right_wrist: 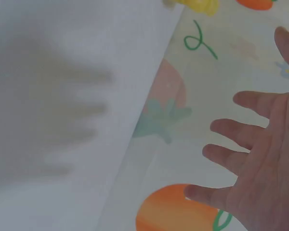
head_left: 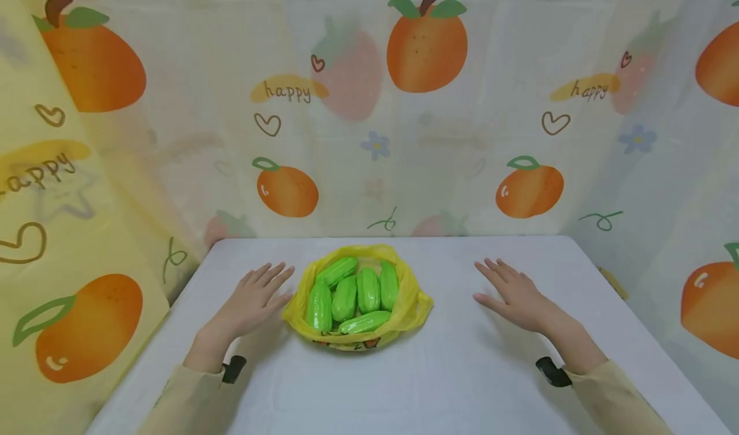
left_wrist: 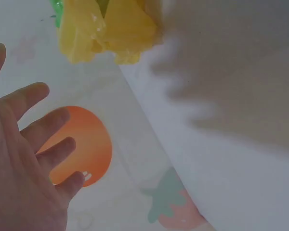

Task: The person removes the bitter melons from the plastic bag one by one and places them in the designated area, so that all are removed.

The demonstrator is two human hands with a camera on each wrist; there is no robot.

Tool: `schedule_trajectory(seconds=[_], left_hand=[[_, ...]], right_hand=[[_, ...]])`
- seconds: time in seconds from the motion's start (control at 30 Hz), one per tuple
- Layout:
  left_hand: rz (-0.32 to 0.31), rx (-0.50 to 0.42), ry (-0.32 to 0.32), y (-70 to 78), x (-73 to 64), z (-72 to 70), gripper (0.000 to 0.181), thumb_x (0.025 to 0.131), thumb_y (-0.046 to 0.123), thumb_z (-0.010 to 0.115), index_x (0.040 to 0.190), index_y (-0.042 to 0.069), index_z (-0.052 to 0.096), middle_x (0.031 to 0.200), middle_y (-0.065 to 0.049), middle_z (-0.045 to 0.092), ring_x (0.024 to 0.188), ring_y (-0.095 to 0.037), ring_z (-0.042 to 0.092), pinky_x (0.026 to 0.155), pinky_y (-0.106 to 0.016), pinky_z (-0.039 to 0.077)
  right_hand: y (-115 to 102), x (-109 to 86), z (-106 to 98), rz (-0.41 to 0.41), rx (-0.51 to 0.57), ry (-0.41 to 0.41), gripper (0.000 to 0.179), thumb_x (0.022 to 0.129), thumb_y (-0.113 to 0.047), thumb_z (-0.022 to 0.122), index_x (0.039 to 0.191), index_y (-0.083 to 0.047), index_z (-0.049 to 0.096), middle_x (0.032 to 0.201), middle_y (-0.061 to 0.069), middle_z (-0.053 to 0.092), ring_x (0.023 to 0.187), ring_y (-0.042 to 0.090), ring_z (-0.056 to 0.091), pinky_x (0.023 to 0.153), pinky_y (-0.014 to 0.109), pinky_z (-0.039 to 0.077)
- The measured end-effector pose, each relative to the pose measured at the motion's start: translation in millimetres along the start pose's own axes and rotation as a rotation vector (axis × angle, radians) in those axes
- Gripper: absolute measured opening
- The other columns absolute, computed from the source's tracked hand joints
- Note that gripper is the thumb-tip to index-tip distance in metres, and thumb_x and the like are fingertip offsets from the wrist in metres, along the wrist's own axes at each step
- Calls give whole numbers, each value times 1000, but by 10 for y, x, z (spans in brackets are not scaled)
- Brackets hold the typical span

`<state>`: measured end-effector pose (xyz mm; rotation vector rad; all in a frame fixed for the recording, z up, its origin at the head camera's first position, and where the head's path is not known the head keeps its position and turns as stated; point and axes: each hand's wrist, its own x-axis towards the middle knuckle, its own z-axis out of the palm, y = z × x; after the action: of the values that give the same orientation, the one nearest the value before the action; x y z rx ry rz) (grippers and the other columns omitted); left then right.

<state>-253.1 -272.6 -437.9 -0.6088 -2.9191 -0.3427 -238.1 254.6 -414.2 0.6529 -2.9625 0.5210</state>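
A yellow plastic bag [head_left: 417, 307] with its mouth rolled wide sits mid-table in the head view. Inside lie several shiny green, oblong pieces [head_left: 368, 290] with rounded ends, like small courgettes. My left hand [head_left: 254, 300] hovers just left of the bag, palm down, fingers spread, thumb close by the bag's side. To the bag's right, farther off, my right hand [head_left: 516, 299] is held over the table with straight fingers. Neither hand holds anything. The left wrist view shows part of the bag [left_wrist: 127, 29] beyond my hand [left_wrist: 24, 159]; only a yellow corner [right_wrist: 202, 5] appears in the right wrist view.
A white-covered table [head_left: 369, 396] carries the bag. Behind it and along both sides hangs a curtain [head_left: 439, 127] printed with oranges, hearts and lettering. Each wrist wears a dark strap-on device, one on the left [head_left: 234, 369] and one on the right [head_left: 552, 372].
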Motion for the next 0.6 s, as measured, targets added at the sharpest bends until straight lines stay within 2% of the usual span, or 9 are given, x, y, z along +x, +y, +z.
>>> schedule_trajectory(seconds=[0.17,0.33,0.43,0.6], left_hand=[[30,-13,46,17,21,7,57,98,43,45,147,15,37,151,-12,36,139,-39,26,109,-59,18],[52,-35,97,32,35,1,57,97,43,47,144,11,42,145,-14,44,133,-40,38,107,-57,26],[39,-76,111,50,42,-1,56,97,43,48,142,10,44,142,-14,48,129,-38,42,105,-57,29],[-17,-179,100,112,55,-10,57,96,45,50,140,9,46,137,-15,51,127,-37,44,104,-56,32]], right_hand=[[-93,92,37,-35,50,26,69,95,-47,50,147,-6,32,150,23,32,138,46,24,105,65,23],[-185,180,100,-62,102,45,68,93,-48,53,146,-9,35,149,18,35,137,41,30,106,60,28],[-249,234,135,-79,107,81,67,92,-48,56,144,-10,38,147,16,39,135,38,36,105,57,33],[-376,335,202,-92,123,146,65,89,-44,61,141,-10,43,142,13,47,130,33,43,103,52,38]])
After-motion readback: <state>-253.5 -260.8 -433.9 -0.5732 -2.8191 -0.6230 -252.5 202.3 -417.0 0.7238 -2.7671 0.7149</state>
